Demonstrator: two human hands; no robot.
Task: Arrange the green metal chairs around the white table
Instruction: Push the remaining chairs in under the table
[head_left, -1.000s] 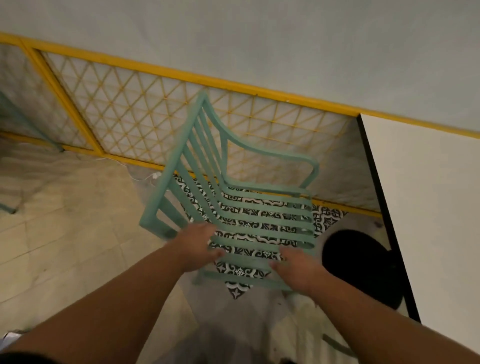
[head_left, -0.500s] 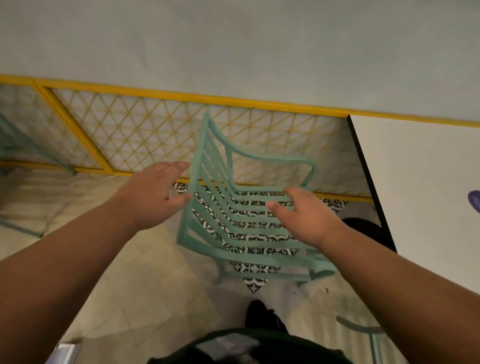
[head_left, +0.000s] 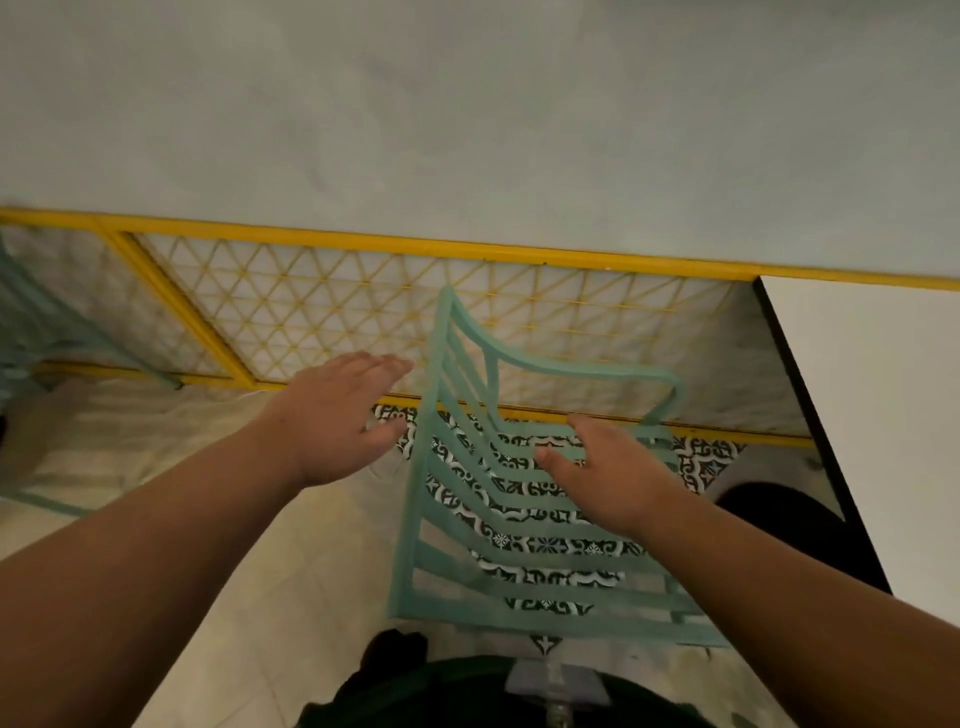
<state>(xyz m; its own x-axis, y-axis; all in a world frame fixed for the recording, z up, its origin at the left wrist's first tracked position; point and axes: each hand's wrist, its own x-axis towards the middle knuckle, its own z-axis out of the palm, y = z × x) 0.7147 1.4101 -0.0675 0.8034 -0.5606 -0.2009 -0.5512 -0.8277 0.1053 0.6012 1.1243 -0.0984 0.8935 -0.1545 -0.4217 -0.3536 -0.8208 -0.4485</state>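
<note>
I'm looking down at one green chair (head_left: 524, 519) standing on the floor (head_left: 234, 597), on the patterned tiles, just beside the left edge of the white bench (head_left: 883, 415) and close to the yellow lattice fence (head_left: 337, 312). My left hand (head_left: 332, 415) hovers flat and spread beside the chair's back, holding nothing. My right hand (head_left: 608, 473) hangs over the seat slats, fingers loose and empty; I can't tell whether it touches them. I'd call this chair roughly placed, maybe needing a nudge. Another green chair (head_left: 31, 332) sits far left, well apart from the bench, so that one is left to bring over.
</note>
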